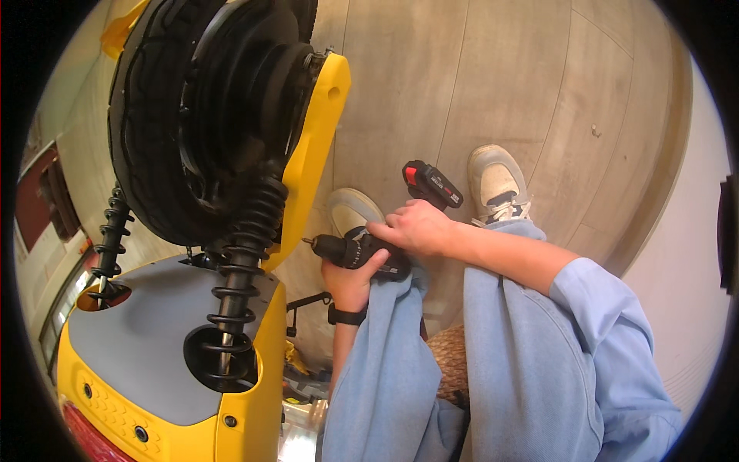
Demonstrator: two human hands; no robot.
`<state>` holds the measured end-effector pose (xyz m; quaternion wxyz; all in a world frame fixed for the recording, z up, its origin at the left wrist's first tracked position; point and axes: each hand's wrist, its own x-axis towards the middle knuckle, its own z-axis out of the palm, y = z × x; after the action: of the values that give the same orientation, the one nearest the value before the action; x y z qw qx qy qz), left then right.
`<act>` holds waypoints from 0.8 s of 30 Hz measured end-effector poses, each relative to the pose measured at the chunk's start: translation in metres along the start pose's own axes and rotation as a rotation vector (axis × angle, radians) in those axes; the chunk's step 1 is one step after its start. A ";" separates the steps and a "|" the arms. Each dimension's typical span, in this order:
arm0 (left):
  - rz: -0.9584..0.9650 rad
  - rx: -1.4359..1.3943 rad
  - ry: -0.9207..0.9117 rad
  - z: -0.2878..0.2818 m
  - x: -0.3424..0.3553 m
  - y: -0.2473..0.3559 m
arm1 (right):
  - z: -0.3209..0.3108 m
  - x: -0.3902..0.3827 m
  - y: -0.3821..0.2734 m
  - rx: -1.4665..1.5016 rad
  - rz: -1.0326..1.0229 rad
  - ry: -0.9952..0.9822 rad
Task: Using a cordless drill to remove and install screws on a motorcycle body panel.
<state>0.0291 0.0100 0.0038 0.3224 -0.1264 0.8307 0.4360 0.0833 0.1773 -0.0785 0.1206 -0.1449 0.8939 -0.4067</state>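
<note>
A black cordless drill [393, 266] with a red-and-black battery [433, 185] at the foot of its grip lies across my knees' front. Its chuck [329, 248] and short bit point left toward the yellow machine. My right hand [419, 228] is closed around the drill's grip, between body and battery. From below, my left hand [351, 283] wraps the drill's body just behind the chuck, its thumb lying along the side. A dark band circles my left wrist.
On the left stands a yellow-and-grey scooter-like vehicle [146, 339] with a thick black tyre [146, 131], a yellow fork arm [315, 138] and coil shock absorbers [235, 292]. My shoes [496, 181] rest on wood-look flooring [408, 85]. A white wall [685, 208] is at right.
</note>
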 end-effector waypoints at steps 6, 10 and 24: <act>-0.106 -0.090 -0.093 -0.015 0.005 -0.001 | 0.000 -0.004 0.004 -0.076 -0.076 0.199; -0.083 -0.643 -0.015 -0.030 0.014 0.025 | -0.005 -0.006 0.018 -0.235 -0.152 0.341; -0.066 -0.820 0.043 -0.040 0.006 0.025 | -0.025 -0.040 0.025 -0.213 -0.254 0.316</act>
<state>-0.0048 -0.0070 0.0322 0.2415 -0.2800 0.5902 0.7176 0.1080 0.2243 -0.0779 -0.0891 -0.2026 0.9142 -0.3395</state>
